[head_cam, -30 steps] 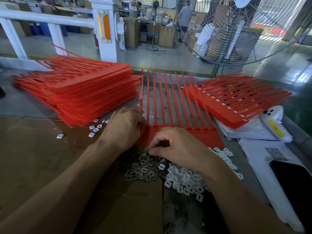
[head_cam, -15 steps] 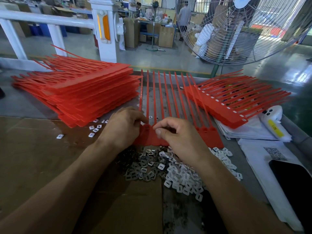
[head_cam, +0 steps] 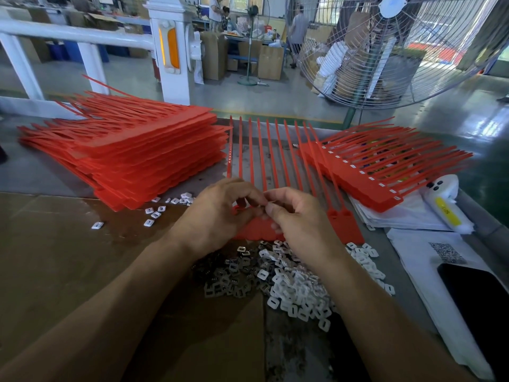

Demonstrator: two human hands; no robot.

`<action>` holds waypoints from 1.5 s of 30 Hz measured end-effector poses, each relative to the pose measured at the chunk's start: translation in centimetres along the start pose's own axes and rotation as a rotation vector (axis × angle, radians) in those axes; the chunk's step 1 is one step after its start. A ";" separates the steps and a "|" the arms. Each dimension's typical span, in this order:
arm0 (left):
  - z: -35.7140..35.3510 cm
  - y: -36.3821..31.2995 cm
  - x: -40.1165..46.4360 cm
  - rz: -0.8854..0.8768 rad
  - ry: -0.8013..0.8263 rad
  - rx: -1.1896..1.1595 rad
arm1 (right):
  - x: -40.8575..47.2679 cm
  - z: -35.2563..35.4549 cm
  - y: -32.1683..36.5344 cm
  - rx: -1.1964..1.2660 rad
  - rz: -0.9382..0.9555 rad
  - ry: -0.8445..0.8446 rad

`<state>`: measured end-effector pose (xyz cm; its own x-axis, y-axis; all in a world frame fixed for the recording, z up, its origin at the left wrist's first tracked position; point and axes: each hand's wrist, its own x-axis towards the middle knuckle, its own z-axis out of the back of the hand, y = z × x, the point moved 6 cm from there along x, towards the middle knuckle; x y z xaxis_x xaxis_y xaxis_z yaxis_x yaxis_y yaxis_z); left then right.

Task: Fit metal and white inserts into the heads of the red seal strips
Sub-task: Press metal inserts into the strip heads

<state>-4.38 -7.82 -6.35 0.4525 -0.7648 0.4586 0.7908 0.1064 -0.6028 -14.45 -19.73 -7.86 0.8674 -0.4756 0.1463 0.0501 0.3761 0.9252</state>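
Note:
A row of joined red seal strips (head_cam: 345, 226) lies flat before me, tails pointing away. My left hand (head_cam: 217, 216) rests on the heads at the row's left end, fingers curled. My right hand (head_cam: 297, 219) is beside it, fingertips pinched together touching the left fingertips over the heads; what it pinches is too small to see. A pile of metal inserts (head_cam: 231, 274) and a pile of white inserts (head_cam: 300, 293) lie just in front of the strips, under my wrists.
A tall stack of red strips (head_cam: 132, 153) lies at the left, another stack (head_cam: 380, 166) at the right on papers. Loose white inserts (head_cam: 154, 213) lie by the left stack. A white handheld device (head_cam: 446, 205), a phone (head_cam: 479, 307) and a big fan (head_cam: 399, 48) are to the right.
My right hand rose from the insert pile to the strip heads and now meets my left fingertips. The left hand stayed on the left end of the row.

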 end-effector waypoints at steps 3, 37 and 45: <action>0.1 0.0 0.0 -0.013 -0.008 0.021 | 0.1 0.1 -0.1 0.008 -0.008 -0.007; 0.2 1.1 0.2 0.132 -0.096 0.267 | 0.1 1.3 -0.6 -0.074 -0.085 -0.146; -0.8 1.4 0.9 0.173 -0.006 0.431 | 0.3 1.3 -0.7 -0.082 -0.085 -0.141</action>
<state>-3.19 -8.85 -7.36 0.5944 -0.7087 0.3799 0.8019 0.4875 -0.3453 -14.88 -21.18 -8.03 0.7808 -0.6128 0.1222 0.1653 0.3911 0.9054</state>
